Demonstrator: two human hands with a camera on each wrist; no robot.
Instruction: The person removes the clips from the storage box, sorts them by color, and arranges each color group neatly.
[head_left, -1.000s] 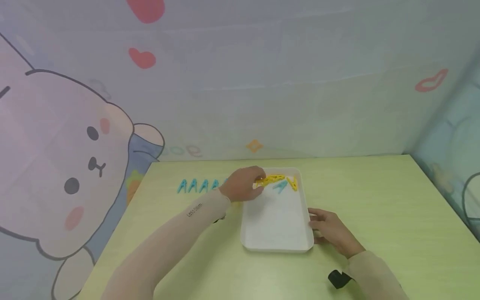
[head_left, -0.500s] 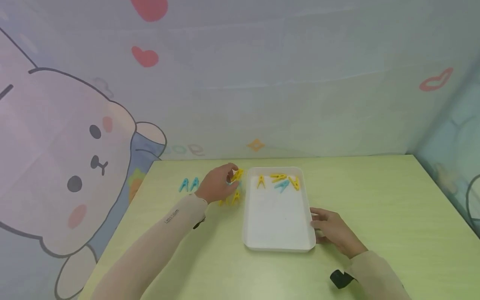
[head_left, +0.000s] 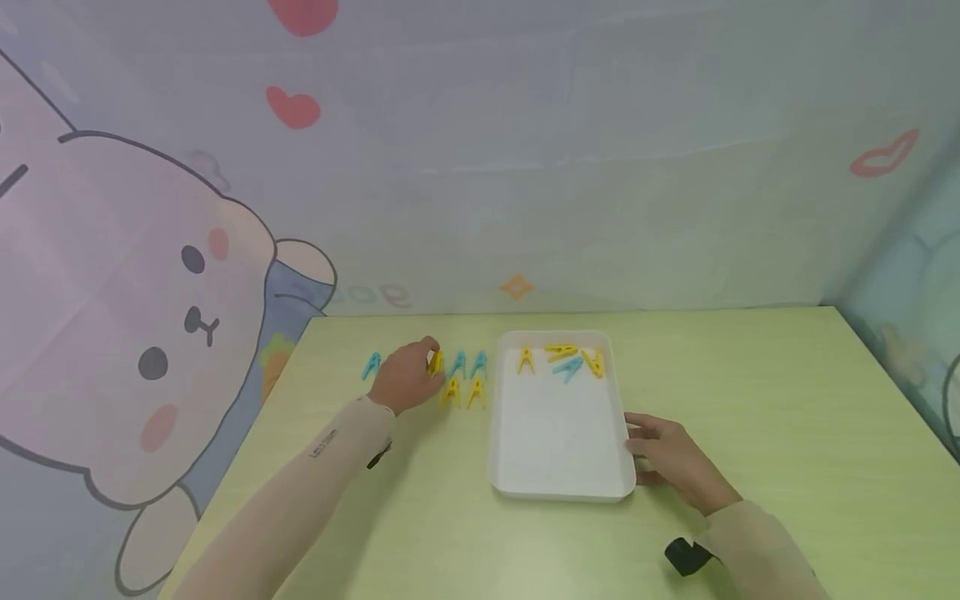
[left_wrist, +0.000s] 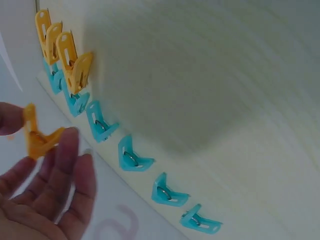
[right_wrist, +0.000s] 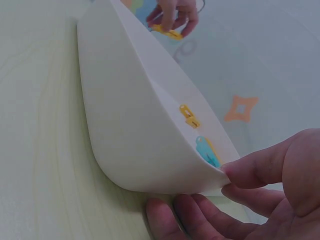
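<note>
In the head view my left hand (head_left: 405, 379) is above the row of blue clothespins, left of the white tray (head_left: 562, 450). It pinches a yellow clothespin (left_wrist: 36, 142) between thumb and fingers, held off the table in the left wrist view. Several blue clothespins (left_wrist: 131, 157) stand in a line on the table, partly hidden by the hand in the head view. Two yellow clothespins (head_left: 476, 392) stand before the line's right end. My right hand (head_left: 678, 462) grips the tray's right edge, thumb at the rim in the right wrist view. Inside the tray lie three yellow clothespins (head_left: 526, 361) and one blue clothespin (head_left: 568, 369).
The pale green table (head_left: 750, 400) meets a printed cloth backdrop (head_left: 600, 167) along its far edge. A dark strap piece (head_left: 686, 556) sits at my right wrist.
My left hand has moved left from the tray's far end to over the blue row, carrying a yellow clothespin. The right hand keeps its hold on the tray.
</note>
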